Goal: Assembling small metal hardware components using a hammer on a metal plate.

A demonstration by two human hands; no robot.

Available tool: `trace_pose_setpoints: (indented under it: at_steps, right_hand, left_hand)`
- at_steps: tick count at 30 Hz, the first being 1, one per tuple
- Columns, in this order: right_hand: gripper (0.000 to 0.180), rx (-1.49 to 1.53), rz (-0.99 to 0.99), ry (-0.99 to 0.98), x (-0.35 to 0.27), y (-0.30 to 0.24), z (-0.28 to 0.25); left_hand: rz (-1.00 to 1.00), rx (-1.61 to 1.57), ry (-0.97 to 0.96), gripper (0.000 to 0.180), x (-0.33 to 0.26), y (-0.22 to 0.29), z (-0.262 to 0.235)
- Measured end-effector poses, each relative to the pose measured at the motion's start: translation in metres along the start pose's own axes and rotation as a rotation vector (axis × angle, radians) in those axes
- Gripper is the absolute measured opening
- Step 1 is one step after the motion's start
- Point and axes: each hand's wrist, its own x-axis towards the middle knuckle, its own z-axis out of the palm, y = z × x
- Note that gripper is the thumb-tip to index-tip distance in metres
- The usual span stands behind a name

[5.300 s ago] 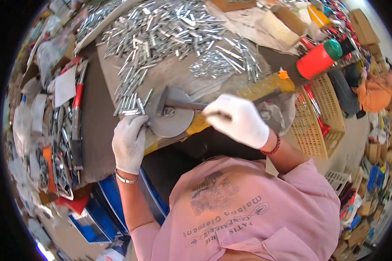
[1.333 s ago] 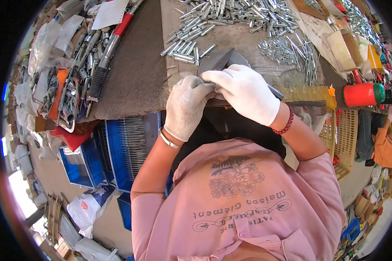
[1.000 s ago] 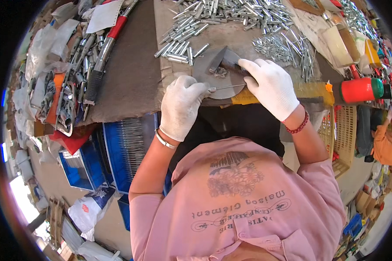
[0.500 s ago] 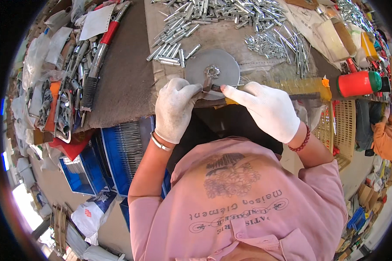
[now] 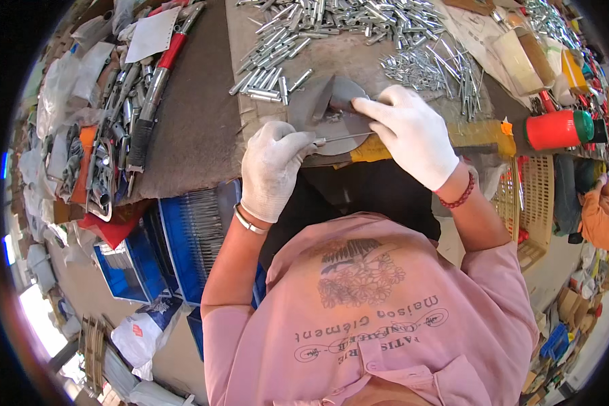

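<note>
Both my hands wear white gloves at the front edge of a workbench. My left hand (image 5: 272, 168) pinches the near end of a thin metal rod (image 5: 342, 138) that lies across a round grey metal disc (image 5: 326, 115). My right hand (image 5: 407, 132) rests on the right side of that disc, fingers closed on the rod's other end and near an upright grey block (image 5: 321, 100) on the disc. A pile of short silver metal pins (image 5: 358, 27) covers the bench beyond.
A yellow bar (image 5: 477, 132) lies along the bench edge at right. A red canister with green cap (image 5: 558, 128) and a cream plastic basket (image 5: 531, 203) stand at right. Tools with red handles (image 5: 157, 74) lie left; blue crates (image 5: 183, 243) sit below the bench.
The view has shifted, with the disc now slightly higher and nearer centre. My right hand moved up onto the disc. My left hand stays at the rod's near end.
</note>
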Motion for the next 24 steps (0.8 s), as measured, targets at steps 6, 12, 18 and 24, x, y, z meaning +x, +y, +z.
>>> trace_pose_setpoints:
  at_steps: [6,12,18,24]
  right_hand:
    - [0.016,-0.027,0.129,-0.185,-0.021,-0.030,0.004]
    - [0.017,0.645,0.409,-0.481,-0.034,-0.044,0.006]
    - [0.019,1.107,0.711,-0.619,-0.040,-0.050,0.005]
    - [0.020,1.053,0.650,-0.592,-0.045,-0.061,0.012]
  left_hand:
    - [0.019,0.019,0.015,0.022,-0.001,0.001,-0.002]
    - [-0.063,0.100,0.100,0.036,-0.013,0.026,-0.002]
    - [-0.912,-0.351,-0.045,0.057,-0.025,0.073,0.006]
    - [-1.011,-0.590,-0.011,0.068,-0.024,0.067,0.002]
